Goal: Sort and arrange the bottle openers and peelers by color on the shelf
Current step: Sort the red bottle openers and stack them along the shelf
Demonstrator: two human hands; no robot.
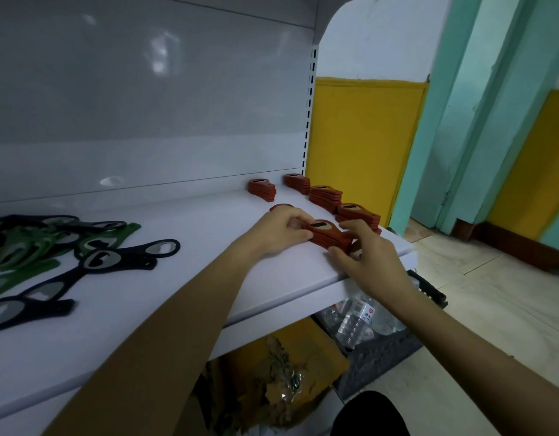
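**Desk:** Status pls, where's the piece?

**Op:** I've got a red stack of openers lying flat on the white shelf, nr the front edge, right end.

**Desk:** Hands?

**Op:** My left hand is curled round the stack's far-left end, thumb on the near side. My right hand pinches the near-right end w/ bent fingers. Both are clamped on it.

**Desk:** Which way does it run?

**Op:** Long axis is diagonal, far-left to near-right. The end w/ the dark slot points back-left, at the left hand. The narrow tail points at the right hand & the shelf's front edge.

**Desk:** Other reds?

**Op:** I see a row of three red stacks along the right edge, running back to front. The nearest sits just behind the held one. A lone red stack stands apart to the left, nr the back panel. Slot ends approx back-left on all, as far as I can tell. A single red piece lies flat just behind the left hand, mostly hidden.

**Desk:** Other colours?

**Op:** There's a green and black heap at the far left, well apart from the reds, axes all over. Under the shelf I see a dark crate w/ clear bottles, and cardboard beside it.
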